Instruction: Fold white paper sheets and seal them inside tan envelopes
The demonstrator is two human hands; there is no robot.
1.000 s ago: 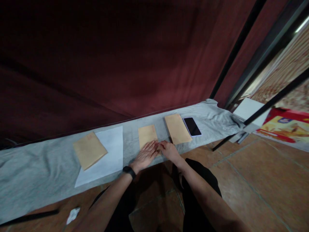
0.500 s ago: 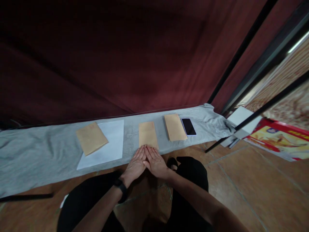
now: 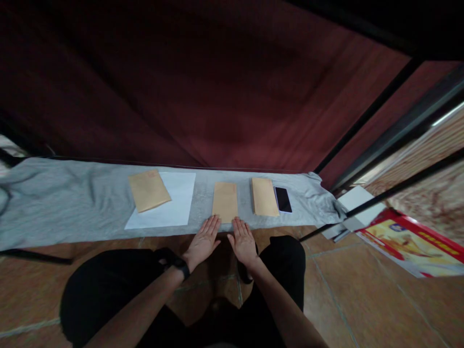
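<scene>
My left hand point(image 3: 203, 240) and my right hand point(image 3: 242, 240) lie flat, side by side, fingers stretched out, at the near edge of a grey cloth point(image 3: 65, 198) spread on the tiled floor. Both hold nothing. Their fingertips reach the near end of a brown envelope point(image 3: 225, 200) in the middle. A second brown envelope point(image 3: 264, 196) lies to its right, beside a black phone point(image 3: 283, 199). A third brown envelope point(image 3: 148, 190) rests on a white sheet of paper point(image 3: 170, 208) at the left. A black band sits on my left wrist.
A dark red curtain hangs behind the cloth. Black poles point(image 3: 380, 198) cross at the right, over white sheets point(image 3: 357, 200) and a red and yellow printed poster point(image 3: 409, 239) on the floor. My knees in black trousers are in the foreground.
My hands have drawn back from the middle envelope toward me and parted; earlier they pressed together on it. The view has tilted and shifted, so more cloth shows at the left.
</scene>
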